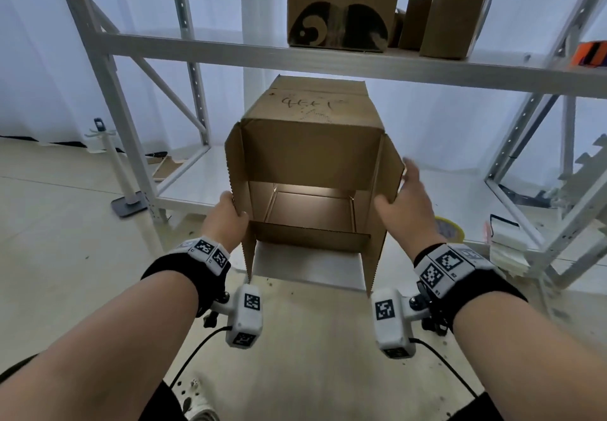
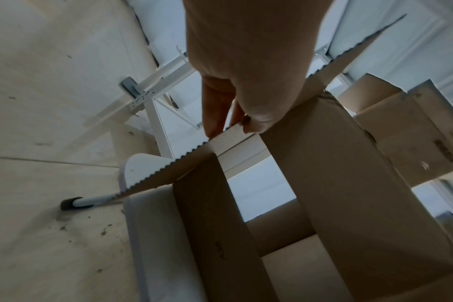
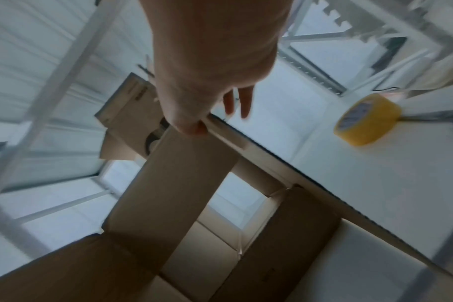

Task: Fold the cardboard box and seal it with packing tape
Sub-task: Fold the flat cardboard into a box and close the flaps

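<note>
The grey metal shelving rack (image 1: 230,55) fills the space ahead of you, and everything else sits against it. On its upper shelf stand a large printed carton (image 1: 341,3) and, to the right of that, two smaller cartons (image 1: 450,19). The cardboard box (image 1: 312,144) you are working on is held up in front of the rack's lower shelf, below the upper one, lying on its side with the open end facing you and all its flaps still unfolded; light comes through the far end, and there is handwriting on the top panel. Both your forearms reach forward from the bottom of the head view, wrists roughly level, one to each side of the box. Your left hand (image 1: 226,220) grips the left side flap near its lower part, thumb curled over the serrated edge onto the inner face and fingers (image 2: 215,110) behind it. Your right hand (image 1: 410,203) is at the right side flap, thumb pressed on the inner face and fingers (image 3: 242,102) extended loosely past the outer edge, a light pinch rather than a full wrap. The yellow roll of packing tape (image 3: 367,120) lies on the rack's lower shelf, to the right of the box and apart from it.
</note>
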